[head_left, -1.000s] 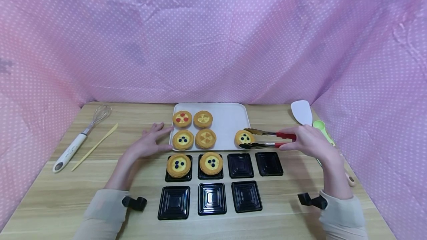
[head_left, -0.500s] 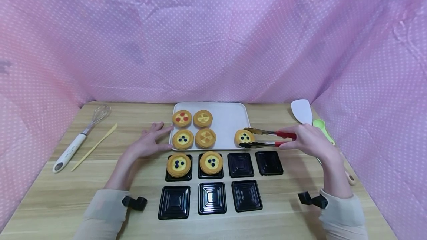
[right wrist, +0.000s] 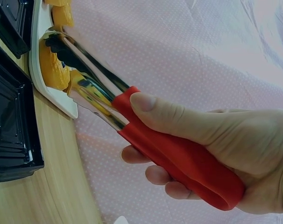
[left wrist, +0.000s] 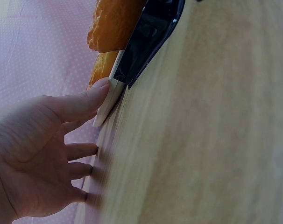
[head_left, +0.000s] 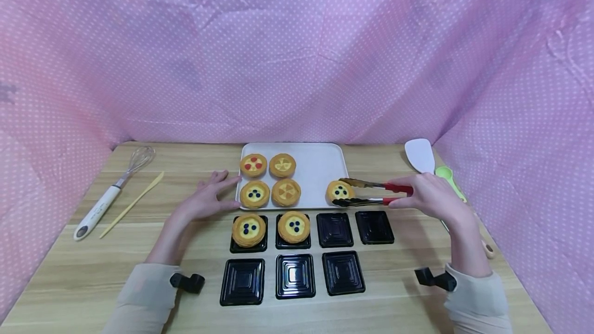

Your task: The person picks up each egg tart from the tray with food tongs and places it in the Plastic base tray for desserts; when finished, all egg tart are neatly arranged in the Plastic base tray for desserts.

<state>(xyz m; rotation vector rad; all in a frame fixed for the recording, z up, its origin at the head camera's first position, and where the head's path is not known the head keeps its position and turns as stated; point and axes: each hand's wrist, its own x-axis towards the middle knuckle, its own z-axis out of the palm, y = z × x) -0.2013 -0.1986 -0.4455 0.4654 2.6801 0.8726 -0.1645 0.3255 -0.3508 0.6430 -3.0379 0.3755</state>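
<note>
Lying nearest on the table (head_left: 83, 282), black cups (head_left: 294, 276) sit empty. Beyond them, the right hand (head_left: 429, 197) curls round red-handled tongs (head_left: 371, 193) that flank a tart (head_left: 339, 190) on the tray (head_left: 320, 169); the left hand (head_left: 204, 200), fingers spread, touches the tray's edge.
</note>
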